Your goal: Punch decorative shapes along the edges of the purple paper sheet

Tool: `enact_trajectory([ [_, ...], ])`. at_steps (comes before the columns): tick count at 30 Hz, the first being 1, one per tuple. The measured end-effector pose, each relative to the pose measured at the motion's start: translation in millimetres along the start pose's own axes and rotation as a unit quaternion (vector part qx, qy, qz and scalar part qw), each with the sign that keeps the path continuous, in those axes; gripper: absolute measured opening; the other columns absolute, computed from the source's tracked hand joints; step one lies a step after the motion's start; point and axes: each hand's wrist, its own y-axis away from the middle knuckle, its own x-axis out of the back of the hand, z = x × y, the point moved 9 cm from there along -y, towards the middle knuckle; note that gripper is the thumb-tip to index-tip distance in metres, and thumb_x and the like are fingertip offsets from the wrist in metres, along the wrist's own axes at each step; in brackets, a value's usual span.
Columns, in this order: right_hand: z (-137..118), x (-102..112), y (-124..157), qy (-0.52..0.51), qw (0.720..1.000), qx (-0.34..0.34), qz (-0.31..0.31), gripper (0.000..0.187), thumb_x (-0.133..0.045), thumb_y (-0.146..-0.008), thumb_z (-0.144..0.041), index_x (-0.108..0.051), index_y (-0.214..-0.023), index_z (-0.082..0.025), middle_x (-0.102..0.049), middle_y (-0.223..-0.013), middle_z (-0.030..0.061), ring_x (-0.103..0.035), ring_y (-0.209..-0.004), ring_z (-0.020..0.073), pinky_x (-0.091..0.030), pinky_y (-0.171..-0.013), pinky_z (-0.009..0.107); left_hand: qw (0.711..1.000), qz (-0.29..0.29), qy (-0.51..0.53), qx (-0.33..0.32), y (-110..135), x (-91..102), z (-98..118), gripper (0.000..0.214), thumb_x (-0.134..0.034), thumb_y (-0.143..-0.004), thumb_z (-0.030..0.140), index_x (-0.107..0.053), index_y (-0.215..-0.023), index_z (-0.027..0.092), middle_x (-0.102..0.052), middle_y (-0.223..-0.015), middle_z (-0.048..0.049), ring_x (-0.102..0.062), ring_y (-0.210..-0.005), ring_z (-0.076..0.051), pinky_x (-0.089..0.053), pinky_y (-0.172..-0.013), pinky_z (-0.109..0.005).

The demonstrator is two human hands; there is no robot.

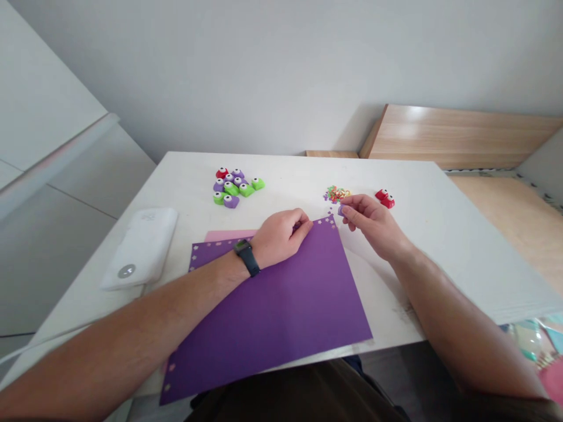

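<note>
A large purple sheet of paper (290,305) lies on the table, with small star and flower holes along its top and left edges. My left hand (281,237), with a dark watch on the wrist, rests on the sheet. Its fingers are closed in a pinch at the top edge. Just beyond the top right corner, my right hand (372,223) grips a small purple craft punch (341,210), mostly covered by the fingers. A pile of colourful punched paper bits (336,194) lies behind that hand, with a few purple bits near the corner.
Several red, purple and green craft punches (233,187) stand grouped at the back left. Red punches (385,198) sit at the right. A white power bank (143,249) with a cable lies on the left. Pink paper (224,235) shows beneath the purple sheet.
</note>
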Motion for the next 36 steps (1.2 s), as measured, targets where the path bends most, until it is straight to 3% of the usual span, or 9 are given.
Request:
enact_trajectory([
  [6, -5, 1, 3, -0.012, 1.000, 0.003, -0.001, 0.030, -0.072, -0.089, -0.041, -0.065, -0.108, -0.020, -0.063, -0.082, -0.0011, -0.055, -0.071, 0.0127, -0.041, -0.062, 0.029, 1.000, -0.015, -0.007, 0.014, -5, 14.8, 7, 0.024, -0.052, -0.100, 0.037, -0.067, -0.090, 0.020, -0.071, -0.084, 0.0004, -0.063, -0.075, -0.015, -0.041, -0.069, -0.029],
  [11, -3, -1, 3, -0.004, 1.000, -0.001, -0.007, 0.033, -0.071, -0.088, -0.045, -0.064, -0.110, -0.021, -0.063, -0.082, -0.0013, -0.055, -0.069, 0.0128, -0.041, -0.061, 0.028, 0.997, -0.064, -0.014, 0.033, -3, 15.8, 5, 0.024, -0.054, -0.099, 0.037, -0.070, -0.091, 0.021, -0.073, -0.085, 0.0004, -0.064, -0.074, -0.015, -0.043, -0.068, -0.028],
  [15, 3, 9, -1, 0.114, 0.993, 0.025, 0.029, 0.035, -0.069, -0.087, -0.048, -0.064, -0.110, -0.021, -0.068, -0.091, 0.0029, -0.059, -0.076, 0.0166, -0.045, -0.066, 0.031, 0.995, -0.086, -0.003, 0.043, 2, 15.3, -1, 0.021, -0.053, -0.098, 0.033, -0.071, -0.101, 0.022, -0.075, -0.093, -0.0003, -0.069, -0.083, -0.017, -0.048, -0.074, -0.027],
  [20, 11, 44, -12, 0.367, 0.923, 0.037, 0.107, 0.028, -0.060, -0.091, -0.043, -0.064, -0.108, -0.021, -0.073, -0.098, 0.0083, -0.065, -0.084, 0.0224, -0.048, -0.077, 0.037, 0.994, -0.100, 0.021, 0.044, 11, 18.7, -10, 0.025, -0.056, -0.095, 0.028, -0.067, -0.116, 0.022, -0.076, -0.106, -0.0019, -0.071, -0.097, -0.018, -0.052, -0.086, -0.029],
  [23, 20, 72, -20, 0.440, 0.885, -0.014, 0.150, 0.030, -0.057, -0.090, -0.042, -0.065, -0.108, -0.019, -0.074, -0.098, 0.0122, -0.066, -0.085, 0.0262, -0.048, -0.078, 0.039, 0.992, -0.107, 0.040, 0.051, 17, 20.1, -16, 0.028, -0.057, -0.093, 0.027, -0.065, -0.119, 0.022, -0.075, -0.106, -0.0026, -0.071, -0.097, -0.018, -0.054, -0.087, -0.029],
  [26, 25, 91, -24, 0.472, 0.864, -0.038, 0.168, 0.028, -0.054, -0.092, -0.040, -0.065, -0.106, -0.019, -0.074, -0.099, 0.0138, -0.066, -0.089, 0.0275, -0.047, -0.079, 0.038, 0.989, -0.112, 0.061, 0.070, 23, 20.5, -22, 0.030, -0.058, -0.091, 0.026, -0.064, -0.121, 0.021, -0.074, -0.106, -0.0036, -0.070, -0.097, -0.018, -0.054, -0.089, -0.031],
  [30, 31, 96, -27, 0.514, 0.841, -0.053, 0.160, 0.025, -0.049, -0.094, -0.037, -0.065, -0.100, -0.019, -0.075, -0.099, 0.0142, -0.066, -0.090, 0.0282, -0.045, -0.079, 0.037, 0.987, -0.102, 0.083, 0.092, 27, 22.5, -28, 0.032, -0.058, -0.091, 0.027, -0.063, -0.122, 0.021, -0.073, -0.107, -0.0042, -0.070, -0.098, -0.019, -0.055, -0.091, -0.033],
  [36, 31, 98, -27, 0.600, 0.782, -0.062, 0.158, 0.035, -0.037, -0.099, -0.035, -0.066, -0.106, -0.015, -0.074, -0.103, 0.0201, -0.067, -0.096, 0.0330, -0.044, -0.081, 0.041, 0.990, -0.079, 0.077, 0.091, 32, 28.1, -25, 0.030, -0.059, -0.091, 0.028, -0.064, -0.119, 0.022, -0.074, -0.106, -0.0032, -0.070, -0.098, -0.018, -0.055, -0.091, -0.032],
])
